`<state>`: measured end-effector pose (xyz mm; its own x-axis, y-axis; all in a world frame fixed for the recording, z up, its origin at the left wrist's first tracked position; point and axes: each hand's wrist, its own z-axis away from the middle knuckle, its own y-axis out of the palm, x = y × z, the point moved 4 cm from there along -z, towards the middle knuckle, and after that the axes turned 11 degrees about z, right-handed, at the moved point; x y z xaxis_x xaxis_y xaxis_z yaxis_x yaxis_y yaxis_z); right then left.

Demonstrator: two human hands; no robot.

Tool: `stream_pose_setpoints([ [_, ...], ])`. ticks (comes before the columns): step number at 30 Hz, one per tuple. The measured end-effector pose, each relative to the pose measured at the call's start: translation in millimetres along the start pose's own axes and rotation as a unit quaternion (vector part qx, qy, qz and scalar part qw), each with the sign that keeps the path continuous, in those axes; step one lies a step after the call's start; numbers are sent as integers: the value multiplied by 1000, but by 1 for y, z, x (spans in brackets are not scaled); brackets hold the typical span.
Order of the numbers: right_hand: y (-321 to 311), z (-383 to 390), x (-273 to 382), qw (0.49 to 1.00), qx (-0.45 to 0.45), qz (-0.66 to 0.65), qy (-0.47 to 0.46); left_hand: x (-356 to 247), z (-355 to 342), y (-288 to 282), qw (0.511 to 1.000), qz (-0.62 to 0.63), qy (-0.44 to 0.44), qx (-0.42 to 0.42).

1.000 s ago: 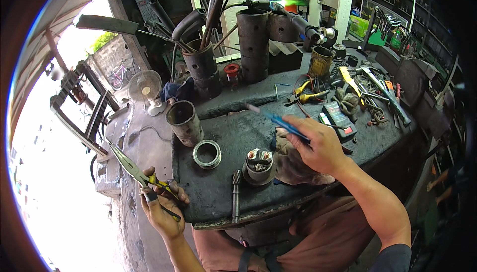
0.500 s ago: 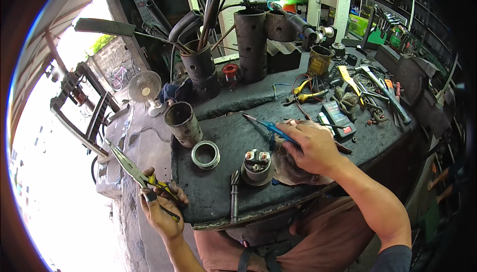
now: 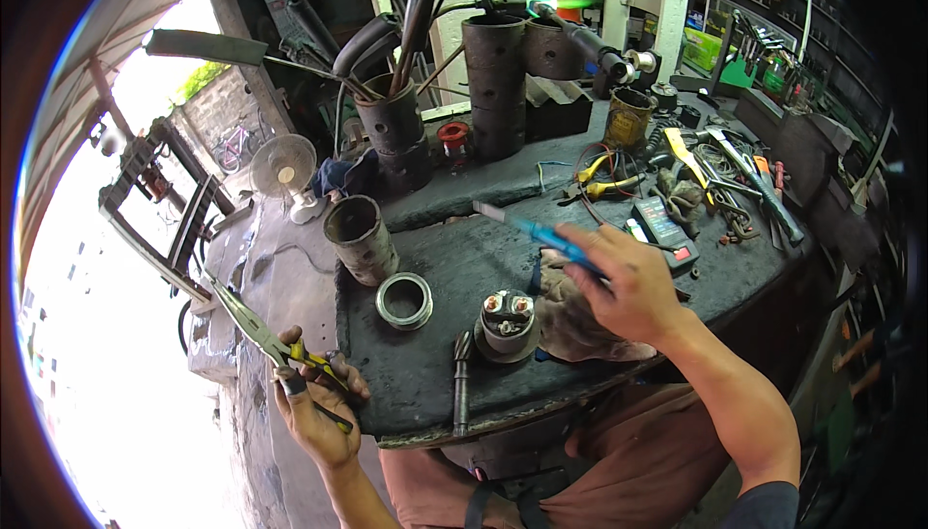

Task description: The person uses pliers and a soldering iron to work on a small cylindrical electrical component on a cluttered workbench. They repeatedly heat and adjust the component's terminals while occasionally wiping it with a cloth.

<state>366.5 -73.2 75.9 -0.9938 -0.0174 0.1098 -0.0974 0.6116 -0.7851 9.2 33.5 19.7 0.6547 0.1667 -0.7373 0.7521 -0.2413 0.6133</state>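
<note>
My left hand (image 3: 314,411) is closed around long-nose pliers (image 3: 253,326) with yellow-and-black handles, beyond the bench's left edge; their jaws point up and away. My right hand (image 3: 630,282) grips what looks like a blue utility knife (image 3: 556,239), smeared by motion, its grey blade pointing left above the bench. Below that hand lies a crumpled brownish rag (image 3: 570,321). Beside the rag stands a round metal solenoid (image 3: 507,336) with two copper-coloured terminals on top. A shaft with a fluted end (image 3: 461,384) lies left of it, and a silver metal ring (image 3: 404,301) sits farther back.
A rusty tube (image 3: 362,244) stands behind the ring. Several dark cylinders (image 3: 493,94) line the back, one holding rods. At right lie a meter (image 3: 665,229), yellow-handled pliers (image 3: 614,186), a hammer (image 3: 764,195) and loose tools. A small fan (image 3: 285,169) stands far left.
My right hand has lifted off the rag and shifted slightly right, carrying the blue knife and uncovering more of the rag. The left hand and its pliers stay nearly in place.
</note>
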Motion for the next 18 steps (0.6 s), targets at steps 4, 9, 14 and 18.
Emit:
stream_pose_setpoints([
  [4,-2,1,-2,999,-27,-12,15,1,-1,-2,1000,-2,9,-2],
  [9,12,3,-5,1000,10,-12,20,1,-1,-1,1000,3,7,4],
  [14,21,-3,0,999,17,-42,-25,0,0,1,1000,-2,3,6],
  [18,24,-11,-1,987,3,-157,25,0,0,2,1000,-3,6,11],
])
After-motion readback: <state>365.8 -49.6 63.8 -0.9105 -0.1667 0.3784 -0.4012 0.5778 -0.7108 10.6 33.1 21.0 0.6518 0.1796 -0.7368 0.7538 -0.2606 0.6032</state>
